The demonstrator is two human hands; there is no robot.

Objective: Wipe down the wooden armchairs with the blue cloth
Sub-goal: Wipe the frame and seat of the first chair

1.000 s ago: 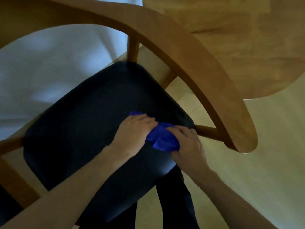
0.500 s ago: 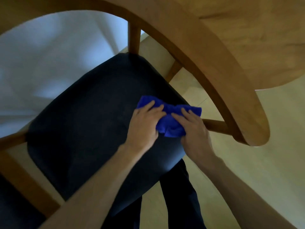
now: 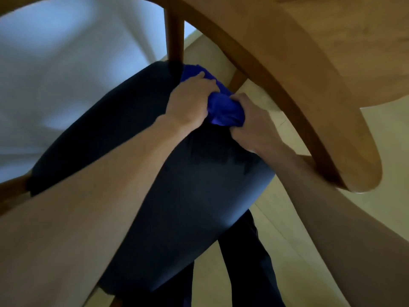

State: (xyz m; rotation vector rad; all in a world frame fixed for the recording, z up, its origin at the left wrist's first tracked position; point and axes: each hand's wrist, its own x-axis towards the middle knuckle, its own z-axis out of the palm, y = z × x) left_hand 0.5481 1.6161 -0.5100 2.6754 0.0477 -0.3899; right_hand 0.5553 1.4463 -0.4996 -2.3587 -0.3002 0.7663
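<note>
From the head camera, looking down, both hands hold one bunched-up bright blue cloth (image 3: 223, 107) on the far right side of the dark padded seat (image 3: 155, 173) of a wooden armchair with a curved light-brown arm rail (image 3: 298, 89).

The left hand (image 3: 190, 103) lies on top of the cloth with its fingers bent over it. It seems to press the cloth down so it rubs the seat near the upright wooden post (image 3: 174, 34) at the back. The right hand (image 3: 252, 125) has its fingers curled tight round the near end of the cloth. It probably bunches the cloth so it fits into the narrow gap under the arm rail.

Both arms reach far forward, because the spot is at the back corner of the seat. The person stands close to the front of the chair, and dark trouser legs (image 3: 245, 262) show below the seat on the pale floor (image 3: 376, 151).

A round wooden desk (image 3: 354, 41) sits just beside the chair arm at the top right. I think the seat corner is the part being wiped right now.
</note>
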